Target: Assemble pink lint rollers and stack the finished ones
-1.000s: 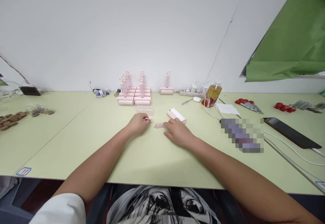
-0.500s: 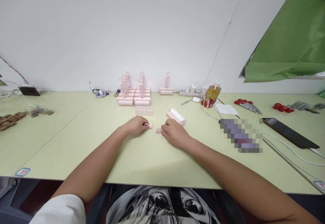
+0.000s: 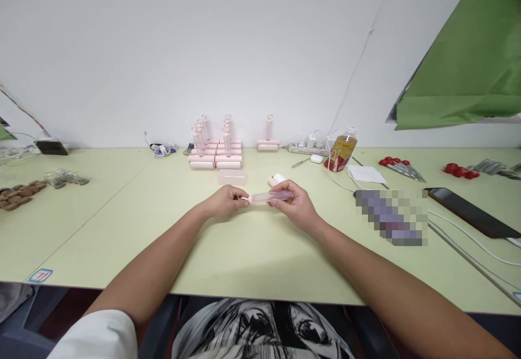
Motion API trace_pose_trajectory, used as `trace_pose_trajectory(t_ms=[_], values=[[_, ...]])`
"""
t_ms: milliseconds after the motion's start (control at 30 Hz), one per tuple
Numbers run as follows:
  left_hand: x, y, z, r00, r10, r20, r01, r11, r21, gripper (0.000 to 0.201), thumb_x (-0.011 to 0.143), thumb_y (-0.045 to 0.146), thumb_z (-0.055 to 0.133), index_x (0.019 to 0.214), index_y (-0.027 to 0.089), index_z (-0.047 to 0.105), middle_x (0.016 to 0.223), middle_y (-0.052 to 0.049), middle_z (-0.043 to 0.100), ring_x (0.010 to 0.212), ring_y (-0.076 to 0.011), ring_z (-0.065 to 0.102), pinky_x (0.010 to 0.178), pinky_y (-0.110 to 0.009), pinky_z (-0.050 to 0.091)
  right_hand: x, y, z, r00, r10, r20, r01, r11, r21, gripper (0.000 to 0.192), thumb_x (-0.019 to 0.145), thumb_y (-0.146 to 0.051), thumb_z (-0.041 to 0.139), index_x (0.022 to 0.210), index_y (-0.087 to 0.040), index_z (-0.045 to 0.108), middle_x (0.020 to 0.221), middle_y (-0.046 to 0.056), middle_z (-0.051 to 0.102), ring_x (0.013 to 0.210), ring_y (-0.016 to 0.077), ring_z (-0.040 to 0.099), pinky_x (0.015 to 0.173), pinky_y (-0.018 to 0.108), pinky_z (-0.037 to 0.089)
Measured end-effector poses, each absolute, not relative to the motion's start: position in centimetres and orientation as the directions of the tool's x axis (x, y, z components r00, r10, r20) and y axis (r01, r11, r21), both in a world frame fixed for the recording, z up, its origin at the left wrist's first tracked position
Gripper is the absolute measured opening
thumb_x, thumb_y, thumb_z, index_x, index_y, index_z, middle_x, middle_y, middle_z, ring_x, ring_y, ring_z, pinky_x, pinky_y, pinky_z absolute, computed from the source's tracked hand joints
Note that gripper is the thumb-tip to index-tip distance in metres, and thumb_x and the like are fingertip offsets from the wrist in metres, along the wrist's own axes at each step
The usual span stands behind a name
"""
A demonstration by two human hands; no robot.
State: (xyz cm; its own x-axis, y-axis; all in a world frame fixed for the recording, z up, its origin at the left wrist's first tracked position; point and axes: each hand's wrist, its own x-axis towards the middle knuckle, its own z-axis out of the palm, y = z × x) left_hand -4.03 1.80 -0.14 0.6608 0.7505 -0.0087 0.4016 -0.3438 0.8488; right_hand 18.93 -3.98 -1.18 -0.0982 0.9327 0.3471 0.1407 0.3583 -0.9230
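My left hand [image 3: 225,201] pinches a small pink end cap [image 3: 246,199] with a loop. In my right hand [image 3: 300,208] is a translucent pink lint roller handle [image 3: 262,198], held level just above the table between thumb and fingers. The handle's left end meets the cap; whether they are joined I cannot tell. Behind my right hand lies a pink and white lint roller head [image 3: 278,179], partly hidden by the fingers. A clear pinkish roller cover [image 3: 232,177] lies beyond my left hand.
Several lint rollers [image 3: 202,162] with upright handles stand in rows by the wall, with another lint roller [image 3: 267,146] to their right. Farther right are a power strip [image 3: 308,149], a drink bottle [image 3: 341,151], a white paper [image 3: 367,174] and a black phone [image 3: 468,211] with cables.
My right hand has lifted the handle and turned it level, its left end now against the cap. My left hand has shifted slightly right with the cap.
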Motion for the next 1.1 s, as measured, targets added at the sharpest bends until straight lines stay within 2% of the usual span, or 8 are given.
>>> trace_pose_trajectory(t_ms=[133,267,400,467,533,633,833,1100], values=[[-4.3,1.8,0.3,0.680,0.733,-0.032,0.365,-0.301,0.881,0.031,0.079,0.047,0.062,0.083,0.016,0.067,0.062,0.003,0.048,0.056,-0.0092,0.040,0.053,-0.022,0.033,19.8,-3.5,-1.4,-0.067,0.931,0.359,0.217,0.365,-0.905,0.027,0.069,-0.036,0.072,0.082,-0.018,0.056,0.075,-0.001,0.061,0.060,0.0116,0.049,0.059,0.026,0.039],[-4.5,1.7,0.7,0.686,0.727,-0.023,0.374,-0.326,0.868,0.037,0.082,0.052,0.058,0.084,0.016,0.066,0.067,0.000,0.054,0.062,-0.0113,0.050,0.056,-0.022,0.039,20.9,-2.9,-1.6,-0.136,0.930,0.340,0.364,0.366,-0.857,0.023,0.072,-0.036,0.069,0.083,-0.018,0.061,0.077,0.001,0.062,0.066,0.0142,0.053,0.062,0.027,0.041],[-4.6,1.5,1.0,0.697,0.717,-0.009,0.435,-0.413,0.801,0.038,0.085,0.052,0.055,0.079,0.016,0.063,0.069,0.000,0.056,0.063,-0.0111,0.049,0.057,-0.022,0.037,21.4,-3.1,-1.3,-0.408,0.840,0.356,0.546,0.538,-0.642,0.026,0.081,-0.028,0.061,0.106,-0.019,0.066,0.092,0.006,0.065,0.075,0.0164,0.058,0.070,0.029,0.044],[-4.5,1.3,1.2,0.724,0.689,-0.021,0.456,-0.455,0.765,0.038,0.085,0.053,0.054,0.077,0.016,0.061,0.068,0.001,0.054,0.061,-0.0106,0.046,0.057,-0.022,0.035,21.3,-3.4,-1.2,-0.527,0.771,0.358,0.571,0.633,-0.523,0.029,0.086,-0.025,0.056,0.113,-0.019,0.065,0.093,0.007,0.064,0.076,0.0166,0.058,0.070,0.029,0.044],[-4.4,1.0,1.3,0.753,0.656,-0.048,0.461,-0.474,0.750,0.039,0.086,0.054,0.053,0.077,0.016,0.060,0.067,0.001,0.053,0.060,-0.0106,0.044,0.056,-0.023,0.034,21.0,-3.8,-1.1,-0.584,0.736,0.343,0.583,0.674,-0.453,0.031,0.089,-0.025,0.054,0.117,-0.018,0.062,0.092,0.008,0.063,0.078,0.0176,0.058,0.071,0.030,0.044],[-4.1,0.7,1.2,0.783,0.615,-0.095,0.472,-0.489,0.733,0.040,0.086,0.054,0.051,0.078,0.016,0.059,0.067,0.002,0.051,0.060,-0.0106,0.041,0.056,-0.023,0.033,20.3,-4.3,-1.3,-0.623,0.730,0.281,0.619,0.679,-0.395,0.031,0.090,-0.028,0.055,0.119,-0.017,0.060,0.090,0.008,0.062,0.080,0.0187,0.057,0.072,0.030,0.043],[-3.5,0.4,0.3,0.815,0.567,-0.119,0.492,-0.567,0.661,0.038,0.089,0.051,0.048,0.079,0.017,0.059,0.065,0.002,0.049,0.059,-0.0110,0.039,0.055,-0.023,0.031,19.2,-5.0,-1.5,-0.650,0.742,0.164,0.699,0.668,-0.256,0.018,0.092,-0.029,0.052,0.099,-0.017,0.063,0.083,0.005,0.056,0.075,0.0170,0.053,0.064,0.026,0.035],[-3.2,0.0,0.7,0.812,0.582,-0.034,0.501,-0.667,0.552,0.030,0.093,0.040,0.043,0.079,0.017,0.058,0.070,0.001,0.056,0.062,-0.0124,0.045,0.057,-0.024,0.033,19.1,-5.6,-1.0,-0.596,0.781,0.186,0.749,0.624,-0.223,0.022,0.095,-0.026,0.046,0.109,-0.018,0.059,0.090,0.005,0.054,0.071,0.0150,0.051,0.061,0.026,0.033]])
